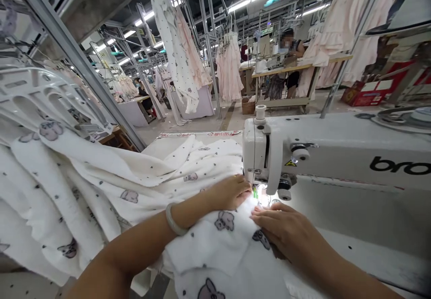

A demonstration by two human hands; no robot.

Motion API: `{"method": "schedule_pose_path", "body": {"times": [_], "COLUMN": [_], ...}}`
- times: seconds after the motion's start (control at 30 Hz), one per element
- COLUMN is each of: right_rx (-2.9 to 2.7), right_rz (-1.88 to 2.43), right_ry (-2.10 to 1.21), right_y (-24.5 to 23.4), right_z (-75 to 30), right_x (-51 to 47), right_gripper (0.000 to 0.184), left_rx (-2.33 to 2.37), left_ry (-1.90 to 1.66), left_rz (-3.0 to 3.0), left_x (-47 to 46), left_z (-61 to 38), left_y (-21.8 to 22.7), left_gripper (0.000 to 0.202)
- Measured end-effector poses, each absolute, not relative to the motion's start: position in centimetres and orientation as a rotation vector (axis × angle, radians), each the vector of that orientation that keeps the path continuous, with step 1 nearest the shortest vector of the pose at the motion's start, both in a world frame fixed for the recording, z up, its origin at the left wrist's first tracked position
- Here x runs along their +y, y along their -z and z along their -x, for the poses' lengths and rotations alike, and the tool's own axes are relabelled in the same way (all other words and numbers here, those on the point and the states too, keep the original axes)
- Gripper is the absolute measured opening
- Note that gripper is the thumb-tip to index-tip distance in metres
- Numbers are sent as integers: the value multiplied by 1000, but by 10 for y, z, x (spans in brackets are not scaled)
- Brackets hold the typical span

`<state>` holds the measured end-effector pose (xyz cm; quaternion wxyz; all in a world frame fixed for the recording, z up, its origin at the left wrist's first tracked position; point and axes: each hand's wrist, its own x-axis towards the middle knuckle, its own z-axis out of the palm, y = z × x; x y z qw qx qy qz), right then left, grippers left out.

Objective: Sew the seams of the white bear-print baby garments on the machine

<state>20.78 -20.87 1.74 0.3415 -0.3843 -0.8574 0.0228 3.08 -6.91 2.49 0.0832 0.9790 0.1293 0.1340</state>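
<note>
White fabric (235, 249) printed with grey animal figures and small dots lies under the head of a white sewing machine (336, 146). My left hand (230, 192) is left of the lit needle area, its fingers bent and closed on the cloth. Close to the needle on the near right side, my right hand (286, 227) grips the fabric's edge, fingers together on top and the thumb hidden. A bright green piece (255, 193) shows beside the presser foot, between my hands. Glare hides the needle tip and the stitching.
More printed fabric hangs in folds from a white plastic rack (43, 83) on the left. A metal post (84, 70) rises behind it. Pink dresses (230, 65) hang farther back. A person (292, 47) sits at another worktable (286, 69); red boxes (367, 92) stand on the floor.
</note>
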Motion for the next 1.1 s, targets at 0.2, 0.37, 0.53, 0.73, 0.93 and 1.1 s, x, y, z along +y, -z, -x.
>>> {"method": "schedule_pose_path", "body": {"times": [0.2,0.37,0.53,0.73,0.93,1.1], "right_rx": [-2182,-2103,-2150,-2398,-2562,-2688], "right_rz": [1050,1196,1313,995,899,971], "right_ry": [-71,-105,-146,231,294,-45], "right_y": [-17,-15,-15,-3,-16,-48], "right_z": [-214,-220,-223,-220,-219,-233], "right_x": [-210,-215,-213,-205,-203,-202], "right_gripper": [29,23,11,22,29,20], "left_rx": [541,772,875,625,528,615], "left_ry": [-153,-279,-557,-705,-494,-533], "left_rz": [-2966,-2793,-2746,-2611,-2631,-2671], "left_x": [-94,-165,-183,-140,-123,-138], "left_z": [-26,-10,-3,9,11,-5], "left_y": [-69,-82,-41,-30,-54,-66], "left_gripper": [23,23,14,28,33,36]}}
